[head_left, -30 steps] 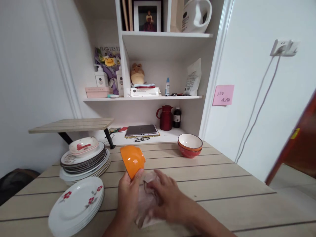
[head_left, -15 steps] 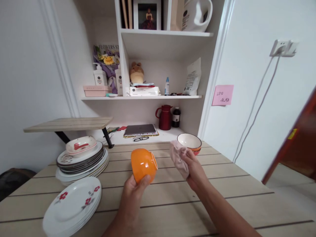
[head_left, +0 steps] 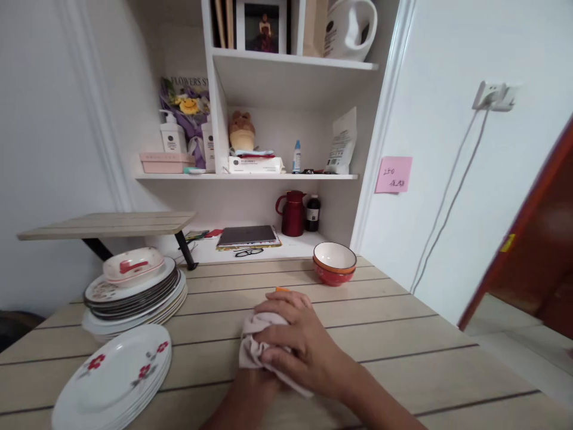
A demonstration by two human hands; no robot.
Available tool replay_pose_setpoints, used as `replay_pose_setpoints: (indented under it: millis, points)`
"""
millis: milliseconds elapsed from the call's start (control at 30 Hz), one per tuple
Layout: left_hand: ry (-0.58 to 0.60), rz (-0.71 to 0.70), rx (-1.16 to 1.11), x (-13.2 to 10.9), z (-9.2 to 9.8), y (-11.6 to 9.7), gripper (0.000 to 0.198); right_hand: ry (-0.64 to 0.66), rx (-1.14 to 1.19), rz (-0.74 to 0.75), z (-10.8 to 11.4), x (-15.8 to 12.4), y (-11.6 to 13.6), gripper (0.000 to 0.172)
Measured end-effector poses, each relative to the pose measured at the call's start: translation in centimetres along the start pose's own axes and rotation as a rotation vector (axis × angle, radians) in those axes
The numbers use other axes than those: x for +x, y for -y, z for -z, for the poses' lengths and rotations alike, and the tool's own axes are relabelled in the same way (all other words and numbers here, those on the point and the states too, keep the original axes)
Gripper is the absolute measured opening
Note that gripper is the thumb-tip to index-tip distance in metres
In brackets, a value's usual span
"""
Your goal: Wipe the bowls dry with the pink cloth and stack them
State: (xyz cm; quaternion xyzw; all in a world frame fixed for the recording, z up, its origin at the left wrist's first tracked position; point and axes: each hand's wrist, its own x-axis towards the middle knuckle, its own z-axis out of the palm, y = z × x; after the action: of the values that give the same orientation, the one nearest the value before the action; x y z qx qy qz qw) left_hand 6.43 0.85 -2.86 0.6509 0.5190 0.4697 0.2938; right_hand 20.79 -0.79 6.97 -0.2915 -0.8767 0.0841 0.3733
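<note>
Orange bowl (head_left: pixel 282 289), head view: mostly hidden, just a sliver showing past R hand (head_left: pixel 298 340) at 12 o'clock. R hand, fingers slightly apart, is curled over a crumpled pale pink cloth (head_left: pixel 251 352). L hand (head_left: pixel 256 381) is under cloth & R hand (only the wrist end shows), so can't tell its grip. Approx 1 o'clock from hands: stacked bowls (head_left: pixel 335 276) on table (head_left: pixel 380 334). Approx 9 o'clock: floral plates (head_left: pixel 116 370); 10 o'clock: taller plate stack (head_left: pixel 138 303) w/ small dish (head_left: pixel 134 269) atop.
</note>
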Motion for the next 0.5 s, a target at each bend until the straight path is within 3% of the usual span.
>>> replay_pose_setpoints:
  millis: [133, 233, 400, 500]
  points:
    - [0.246, -0.019, -0.256, 0.2, 0.8, -1.1, 0.026, -0.092, 0.039, -0.018, 0.2, 0.2, -1.4, 0.023]
    - [0.376, -0.002, -0.501, 0.5, 1.0, -2.2, 0.022, -0.161, 0.047, -0.031, -0.3, 0.2, -1.6, 0.024]
    - [0.453, 0.027, -0.532, 0.7, 1.6, -3.1, 0.029, -0.341, 0.037, -0.122, -1.5, 0.6, -1.7, 0.025]
    - [0.463, 0.03, -0.437, 0.3, 1.9, -3.1, 0.03, -0.452, 0.203, -0.259, -0.8, 0.5, -3.2, 0.021]
